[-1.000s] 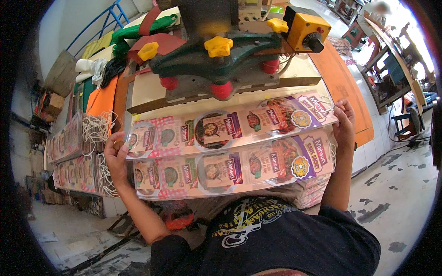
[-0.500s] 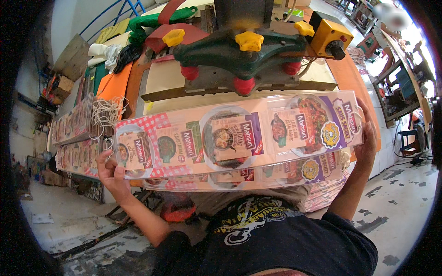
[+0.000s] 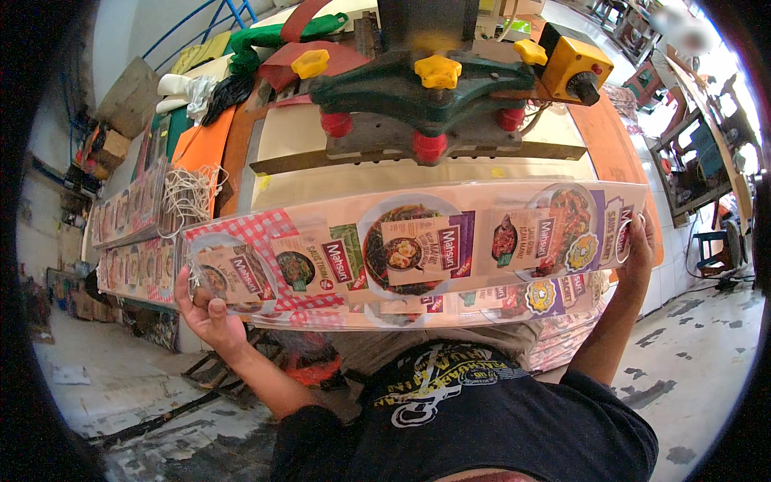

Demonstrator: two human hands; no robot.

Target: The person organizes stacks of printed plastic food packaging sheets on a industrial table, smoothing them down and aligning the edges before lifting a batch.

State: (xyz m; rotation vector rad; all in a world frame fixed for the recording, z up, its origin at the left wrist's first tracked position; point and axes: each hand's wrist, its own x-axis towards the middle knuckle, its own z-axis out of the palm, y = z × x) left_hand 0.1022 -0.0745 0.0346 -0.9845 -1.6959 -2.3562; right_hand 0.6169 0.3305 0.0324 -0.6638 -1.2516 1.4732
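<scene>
A long printed hanging strip (image 3: pixel 329 229) in clear plastic, showing food dishes and sauce sachets, stretches between my two hands. My left hand (image 3: pixel 213 317) grips its left end, thumb in front. At the other end, my right hand (image 3: pixel 637 251) has its fingers closed around the edge, beside a loop of white cord (image 3: pixel 623 247). Just behind the strip's lower edge, nearer my body, part of a similar strip (image 3: pixel 514 299) shows. Beyond the held strip stands a press with a dark green head (image 3: pixel 438 100), yellow star knobs and red fittings, over a cream bed (image 3: pixel 321 189).
Left of the press lie stacks of similar strips (image 3: pixel 132 273) with a tangle of white cords (image 3: pixel 189 193). A yellow control box (image 3: pixel 574 68) is at the press's right. More printed pieces (image 3: pixel 566 345) are piled near my right forearm. Orange sheet (image 3: pixel 207 140) lies back left.
The strip looks slightly larger, its right end farther right and its left end farther left. My left hand shifted a little right and nearer; my right hand came slightly nearer.
</scene>
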